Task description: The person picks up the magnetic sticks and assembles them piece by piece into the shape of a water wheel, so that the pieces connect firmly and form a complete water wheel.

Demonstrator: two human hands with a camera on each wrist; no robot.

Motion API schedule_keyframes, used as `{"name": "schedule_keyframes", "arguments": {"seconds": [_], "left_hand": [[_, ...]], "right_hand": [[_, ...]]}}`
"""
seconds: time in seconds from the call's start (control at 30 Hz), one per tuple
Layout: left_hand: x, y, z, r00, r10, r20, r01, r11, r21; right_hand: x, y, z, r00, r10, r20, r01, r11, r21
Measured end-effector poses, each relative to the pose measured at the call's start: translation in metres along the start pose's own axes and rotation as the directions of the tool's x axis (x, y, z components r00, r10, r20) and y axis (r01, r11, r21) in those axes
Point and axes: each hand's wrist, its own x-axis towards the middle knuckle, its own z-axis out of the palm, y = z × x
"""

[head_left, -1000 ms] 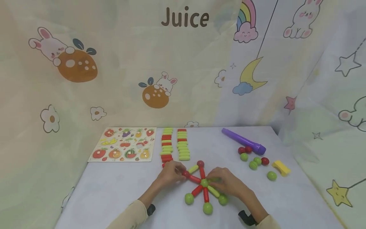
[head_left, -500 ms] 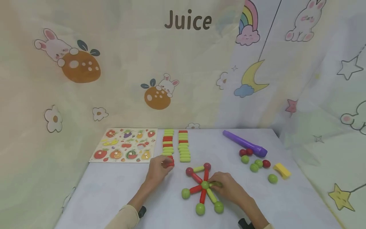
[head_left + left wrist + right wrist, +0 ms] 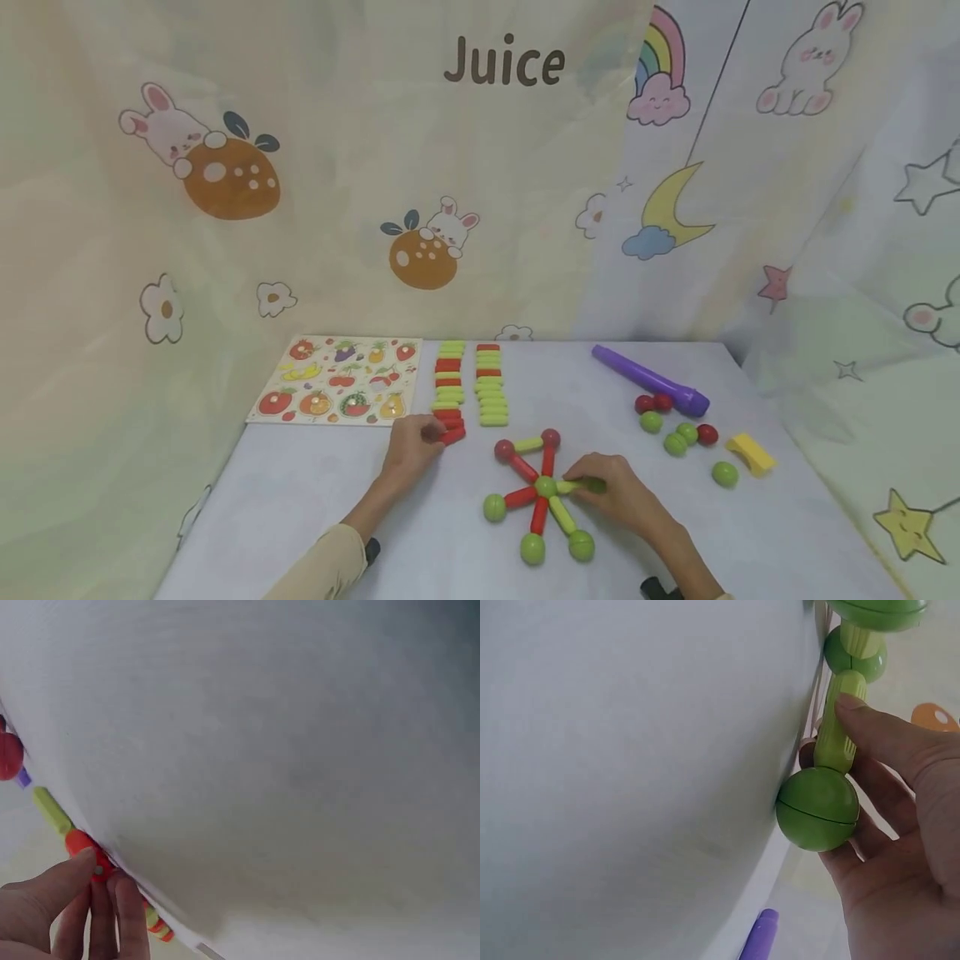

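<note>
Fingers of the left hand (image 3: 411, 450) pinched a red stick (image 3: 453, 435) at the near end of the left row of sticks (image 3: 448, 383) on the table (image 3: 300, 500); the left wrist view showed the fingertips (image 3: 96, 881) closed on that red piece against the table edge, a detail too small to read from the head camera. The right hand (image 3: 618, 493) held a green stick (image 3: 581, 485) that met the green centre ball (image 3: 546, 487) of the star-shaped figure (image 3: 536, 500). In the right wrist view, the thumb (image 3: 870, 731) pressed along that stick with the fingers curled behind it, and a green ball (image 3: 817, 808) sat on its outer end, hidden under the hand in the head view. Only the head view showed the loose balls (image 3: 678, 433), the purple tube (image 3: 648, 382), the yellow block (image 3: 752, 454) and the fruit puzzle board (image 3: 337, 382) farther off.
</note>
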Motion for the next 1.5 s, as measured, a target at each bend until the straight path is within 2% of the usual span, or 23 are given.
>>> {"name": "schedule_keyframes", "arguments": {"seconds": [0.13, 0.3, 0.43, 0.67, 0.9, 1.13, 1.27, 1.37, 1.5], "left_hand": [[-0.011, 0.009, 0.003, 0.999, -0.015, 0.031, 0.016, 1.000, -0.018], [-0.027, 0.027, 0.010, 0.995, -0.023, 0.099, 0.033, 0.994, -0.100], [-0.035, 0.038, 0.015, 0.992, -0.033, 0.119, 0.050, 0.989, -0.140], [-0.042, 0.043, 0.021, 0.992, -0.036, 0.121, 0.055, 0.986, -0.156], [-0.047, 0.045, 0.027, 0.983, -0.034, 0.178, 0.065, 0.983, -0.170], [-0.052, 0.047, 0.028, 0.966, -0.036, 0.256, 0.088, 0.977, -0.194], [-0.054, 0.045, 0.025, 0.944, -0.005, 0.331, 0.088, 0.967, -0.238], [-0.055, 0.043, 0.026, 0.924, 0.040, 0.380, 0.061, 0.966, -0.250], [-0.055, 0.042, 0.029, 0.909, 0.104, 0.404, -0.002, 0.970, -0.244]], "right_hand": [[-0.001, -0.002, 0.002, 0.999, 0.037, 0.011, -0.037, 0.999, 0.000], [-0.001, -0.005, 0.003, 0.994, 0.105, 0.013, -0.105, 0.994, -0.025], [0.001, -0.004, 0.003, 0.996, 0.094, 0.009, -0.093, 0.995, -0.029], [0.004, -0.003, 0.002, 0.994, 0.105, 0.031, -0.105, 0.994, -0.008], [0.005, -0.003, 0.001, 0.994, 0.095, 0.048, -0.096, 0.995, 0.008], [0.006, -0.004, 0.000, 0.994, 0.095, 0.057, -0.097, 0.995, 0.019], [0.006, -0.004, -0.002, 0.991, 0.111, 0.069, -0.113, 0.993, 0.032], [0.006, -0.004, -0.003, 0.989, 0.126, 0.081, -0.129, 0.991, 0.034], [0.006, -0.004, -0.002, 0.989, 0.126, 0.079, -0.128, 0.991, 0.027]]}}
